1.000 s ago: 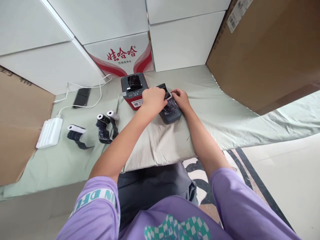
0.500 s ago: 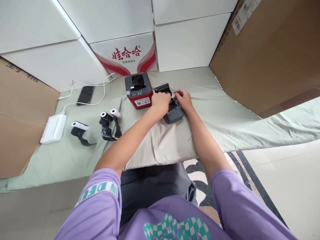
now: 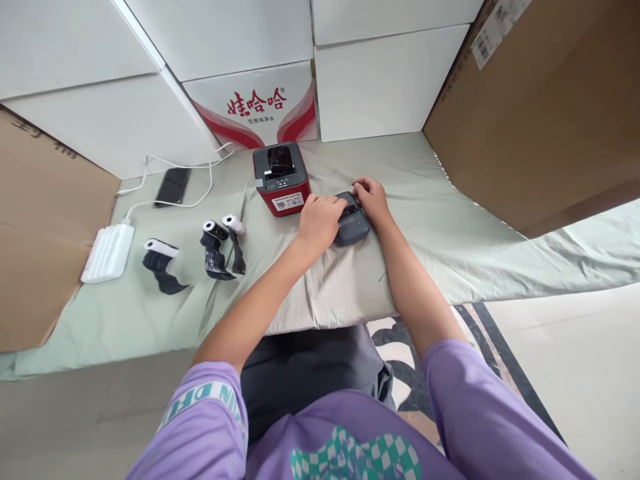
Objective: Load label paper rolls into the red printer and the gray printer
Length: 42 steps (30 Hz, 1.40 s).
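Note:
A small grey portable printer (image 3: 353, 230) lies on the cloth with its lid down. My left hand (image 3: 323, 219) grips it from the left, fingers laid over the top and thumb side hidden. At its upper right edge, my right hand (image 3: 371, 199) holds the side with bent fingers. Just left of it stands a red and dark grey box-shaped printer (image 3: 289, 200), a strip of black material showing in its top. Rolls with dark tails unwound sit further left: a white-cored roll (image 3: 234, 224), a black roll (image 3: 215, 231) and another white roll (image 3: 161, 249).
A white power strip (image 3: 108, 253) with a white cable (image 3: 210, 180) and a black phone (image 3: 173, 186) are on the left of the cloth-covered table (image 3: 440, 247). White cartons (image 3: 390, 87) line the back, and brown cardboard boxes (image 3: 540, 113) flank both sides.
The portable printer's lid, raised half a second ago, is down now. My left hand has shifted from the lid to the printer's left side; my right hand stays at the right edge.

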### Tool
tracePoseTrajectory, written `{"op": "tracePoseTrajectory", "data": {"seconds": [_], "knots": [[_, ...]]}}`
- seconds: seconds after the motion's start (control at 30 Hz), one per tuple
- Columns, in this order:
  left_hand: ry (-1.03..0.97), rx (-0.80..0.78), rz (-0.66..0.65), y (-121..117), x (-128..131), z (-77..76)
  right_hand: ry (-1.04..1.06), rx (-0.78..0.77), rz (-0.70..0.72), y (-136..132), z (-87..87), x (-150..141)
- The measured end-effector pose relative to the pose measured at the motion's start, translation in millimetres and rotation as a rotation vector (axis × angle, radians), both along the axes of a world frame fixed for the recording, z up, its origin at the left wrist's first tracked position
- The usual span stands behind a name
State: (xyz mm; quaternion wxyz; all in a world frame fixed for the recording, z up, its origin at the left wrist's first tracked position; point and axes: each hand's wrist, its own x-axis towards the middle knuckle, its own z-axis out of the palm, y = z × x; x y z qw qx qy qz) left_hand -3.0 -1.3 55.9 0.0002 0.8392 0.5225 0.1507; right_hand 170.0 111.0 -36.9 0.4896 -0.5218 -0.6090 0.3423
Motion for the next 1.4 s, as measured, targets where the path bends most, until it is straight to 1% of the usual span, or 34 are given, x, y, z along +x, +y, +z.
{"op": "tracePoseTrajectory", "data": {"seconds": [0.13,0.23,0.43,0.6,0.67,0.73,0.83,0.97,1.07,1.17,1.23,1.33,1.4], "knots": [[-0.027,0.001,0.054,-10.2,-5.3,-7.9,-0.009,-0.006,-0.002,-1.2,1.2,-0.4],[-0.031,0.002,0.066,-14.8,-5.1,-10.3,-0.006,0.0,-0.005,-3.0,2.4,-1.4],[0.096,-0.014,0.099,-11.7,8.9,-4.4,-0.032,0.029,-0.001,-4.1,1.4,-1.6],[0.077,-0.031,0.093,-7.0,8.2,1.7,-0.039,0.05,-0.004,-2.2,-0.5,-0.9],[0.063,-0.029,0.093,-6.6,5.9,0.2,-0.032,0.043,-0.002,-2.1,0.1,-0.6],[0.031,-0.01,0.08,-6.9,5.1,-6.1,-0.025,0.04,-0.008,-2.3,1.5,0.0],[-0.09,0.041,0.065,-8.3,6.4,-25.5,-0.014,0.029,-0.022,-2.6,3.7,1.5],[-0.372,0.099,0.075,-9.3,6.0,-55.0,0.003,-0.004,-0.014,-2.2,4.9,3.6],[-0.555,0.086,0.052,-5.2,3.7,-67.5,0.013,-0.012,-0.017,-3.0,5.9,3.6],[-0.739,0.006,0.05,2.6,3.4,-74.3,0.023,-0.018,-0.004,-6.8,9.3,2.7],[-0.853,-0.086,0.066,8.9,3.9,-78.2,0.043,-0.025,0.042,-11.0,13.1,3.1],[-0.982,-0.238,0.109,19.6,2.7,-82.2,0.065,-0.076,0.189,-18.6,20.4,7.1],[-1.029,-0.342,0.099,27.1,-0.4,-82.8,0.073,-0.117,0.299,-23.4,25.5,11.4]]}}
